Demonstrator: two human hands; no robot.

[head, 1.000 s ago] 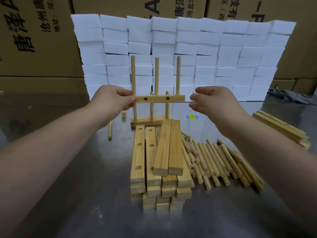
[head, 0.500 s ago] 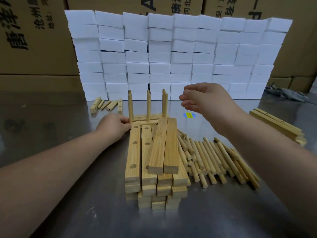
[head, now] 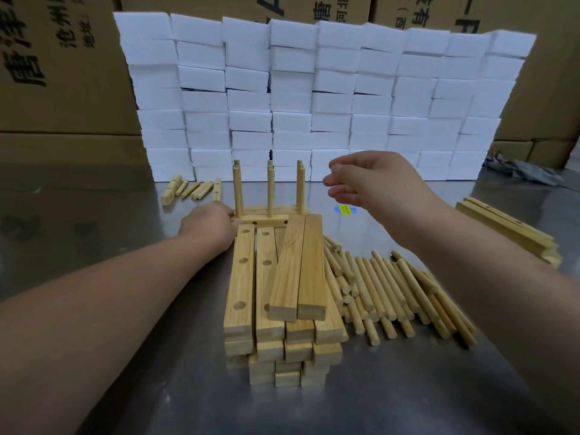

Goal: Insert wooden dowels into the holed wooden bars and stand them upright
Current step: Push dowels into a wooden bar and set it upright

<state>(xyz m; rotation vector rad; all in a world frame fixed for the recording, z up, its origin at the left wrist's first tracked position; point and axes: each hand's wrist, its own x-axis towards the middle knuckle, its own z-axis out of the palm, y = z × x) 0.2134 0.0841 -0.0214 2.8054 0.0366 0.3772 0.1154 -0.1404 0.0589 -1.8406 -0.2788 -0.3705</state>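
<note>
Two holed bars, each with three upright dowels [head: 270,189], stand one behind the other on the steel table, just behind a stack of holed wooden bars [head: 270,293]. My left hand [head: 210,224] lies low at the left end of the front standing bar [head: 263,221], fingers curled against it. My right hand [head: 370,183] hovers in the air to the right of the dowel tops, fingers relaxed and holding nothing. A pile of loose dowels [head: 392,287] lies right of the stack.
A wall of white foam blocks [head: 314,89] rises behind the work area, with cardboard boxes [head: 62,73] beyond. Short wood pieces [head: 188,189] lie at the back left. More bars [head: 508,233] sit at the right, with a grey cloth [head: 527,171] behind them.
My left hand brought the bar with three dowels down from mid-air to the table, in front of the other standing bar. My right hand stayed raised and empty.
</note>
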